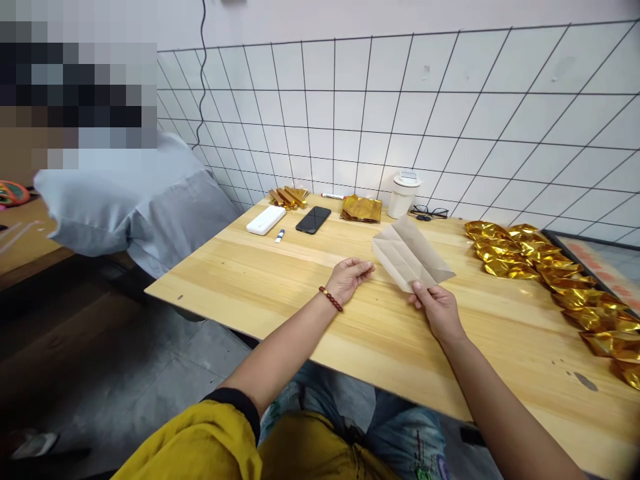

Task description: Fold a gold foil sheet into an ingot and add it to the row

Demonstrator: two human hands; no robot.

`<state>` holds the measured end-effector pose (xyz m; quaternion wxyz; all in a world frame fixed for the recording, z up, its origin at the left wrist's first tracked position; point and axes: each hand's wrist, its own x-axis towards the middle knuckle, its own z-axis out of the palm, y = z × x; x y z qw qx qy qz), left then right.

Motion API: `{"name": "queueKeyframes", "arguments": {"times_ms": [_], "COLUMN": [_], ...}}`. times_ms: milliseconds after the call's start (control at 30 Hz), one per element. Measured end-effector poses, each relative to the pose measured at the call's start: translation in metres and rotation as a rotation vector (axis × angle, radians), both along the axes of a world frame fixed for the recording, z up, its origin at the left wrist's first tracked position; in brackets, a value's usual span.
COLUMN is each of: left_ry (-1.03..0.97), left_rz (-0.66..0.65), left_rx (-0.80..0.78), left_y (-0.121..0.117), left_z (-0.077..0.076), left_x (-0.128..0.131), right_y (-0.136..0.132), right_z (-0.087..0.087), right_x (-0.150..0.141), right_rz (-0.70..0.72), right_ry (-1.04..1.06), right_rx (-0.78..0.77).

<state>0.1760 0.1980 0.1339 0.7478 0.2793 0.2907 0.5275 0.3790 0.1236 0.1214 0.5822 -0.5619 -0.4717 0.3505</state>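
Observation:
My right hand (pixel 437 308) grips a creased beige sheet of paper (pixel 407 250) by its near edge, thumb on top. The paper is tilted up above the table, with fold lines across it and a slightly darker flap on its right side. To the left of the paper, my left hand (pixel 351 279) is closed, its thumb pressed against the fingers. I see nothing between them, and a small gap separates that hand from the paper. A dark red bead bracelet (pixel 331 299) circles the left wrist.
On the wooden table (pixel 280 293) lie a white power bank (pixel 266 220), a phone (pixel 313 220), a small blue-and-white tube (pixel 279 235), gold foil packets (pixel 361 208), a white cup (pixel 404 195) and glasses (pixel 430 212). Shiny gold folded pieces (pixel 505 250) line the right. A person's grey sleeve (pixel 115 200) is left.

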Motion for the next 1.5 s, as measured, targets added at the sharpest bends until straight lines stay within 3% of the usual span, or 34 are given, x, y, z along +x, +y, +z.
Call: {"name": "queueKeyframes", "arguments": {"times_ms": [167, 333, 533, 700, 967, 1200, 1500], "left_ry": [0.104, 0.303, 0.220, 0.193, 0.135, 0.002, -0.043], "left_rz": [-0.069, -0.129, -0.339, -0.229, -0.312, -0.041, -0.021], "left_rx": [0.075, 0.252, 0.372, 0.323, 0.302, 0.081, -0.011], "left_y": [0.000, -0.004, -0.022, -0.027, -0.024, -0.007, -0.002], "left_z": [-0.004, -0.009, -0.005, -0.002, -0.004, -0.004, -0.002], "left_x": [0.004, 0.010, 0.016, 0.019, 0.019, 0.014, 0.010], "right_y": [0.000, -0.001, -0.007, -0.013, -0.008, -0.006, -0.006], "right_z": [-0.001, -0.002, -0.003, 0.006, 0.003, 0.002, 0.000], "right_x": [0.001, 0.001, -0.005, -0.012, -0.009, -0.007, -0.006], "right_rz": [0.005, 0.014, 0.145, 0.272, 0.253, 0.285, 0.288], "right_ry": [-0.044, -0.057, -0.173, -0.229, -0.231, -0.204, -0.192], "right_rx": [0.001, 0.008, -0.062, -0.119, -0.208, -0.194, -0.175]}}
